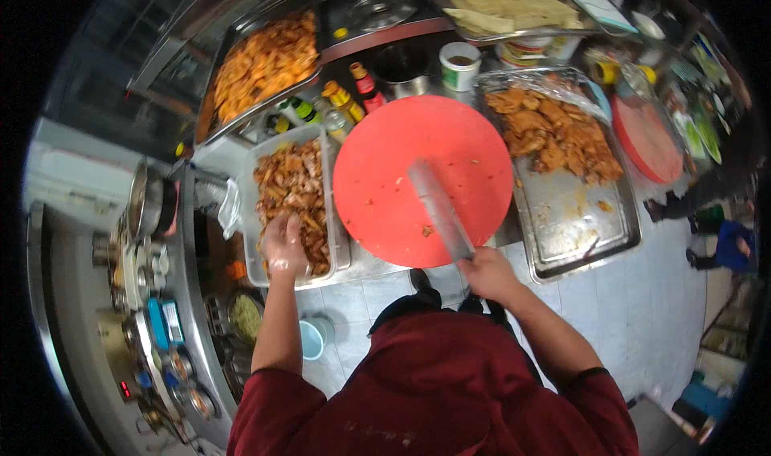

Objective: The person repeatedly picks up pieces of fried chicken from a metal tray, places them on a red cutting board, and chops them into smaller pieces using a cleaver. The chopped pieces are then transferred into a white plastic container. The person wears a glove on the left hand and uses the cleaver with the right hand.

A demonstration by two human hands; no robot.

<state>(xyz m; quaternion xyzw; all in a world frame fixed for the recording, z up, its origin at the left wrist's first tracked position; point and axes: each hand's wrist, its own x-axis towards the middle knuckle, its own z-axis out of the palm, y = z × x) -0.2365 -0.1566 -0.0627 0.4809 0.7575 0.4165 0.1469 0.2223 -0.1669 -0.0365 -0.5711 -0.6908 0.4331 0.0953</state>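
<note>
A cleaver (441, 209), its blade blurred, is gripped by my right hand (491, 275) over the near part of a round red cutting board (385, 148). Small food scraps dot the board. My left hand (285, 245), in a clear plastic glove, is over the near left part of a translucent plastic tub (251, 215) of chopped browned meat (292, 179). Whether its fingers touch or hold any meat is unclear. To the board's right, a metal tray (572, 215) bears large pieces of browned meat (554, 130) at its far end, partly under clear plastic wrap.
Sauce bottles (365, 85) and a white tub (459, 67) stand beyond the board. Another tray of orange-brown food (268, 64) lies far left. A second red board (647, 139) is at right. On the floor is a light blue bucket (313, 338). People stand at far right.
</note>
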